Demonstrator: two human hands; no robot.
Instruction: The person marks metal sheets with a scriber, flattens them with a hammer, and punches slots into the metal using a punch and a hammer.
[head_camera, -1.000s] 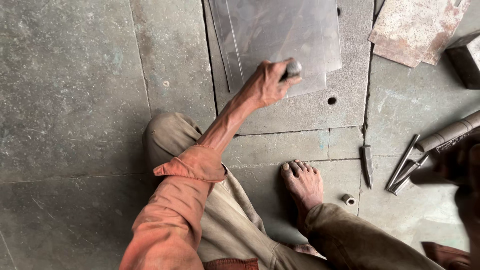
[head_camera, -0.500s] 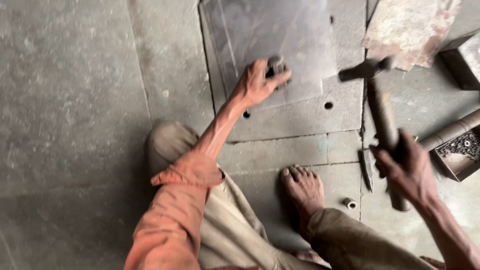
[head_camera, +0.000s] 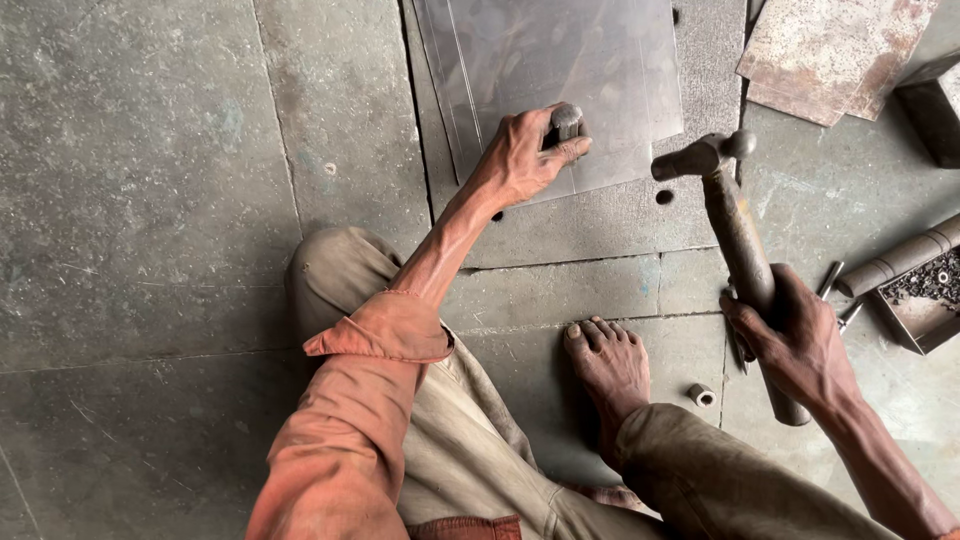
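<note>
A grey stone floor (head_camera: 150, 200) carries a stack of metal sheets (head_camera: 560, 70). On the sheets' near edge, the left hand (head_camera: 525, 155) is closed around a short punch (head_camera: 566, 120). Right of the sheets, the right hand (head_camera: 795, 340) grips a hammer (head_camera: 735, 235). Further right, a rusty plate (head_camera: 835, 50) and a tray (head_camera: 915, 305) are cut off; its small dark contents are unclear.

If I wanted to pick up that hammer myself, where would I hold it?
Probably low on the handle, where the right hand wraps the hammer now. The handle is a long, thick, round shaft, and the heavy head sits at the far end, so come from the near side with fingers around the shaft.
</note>
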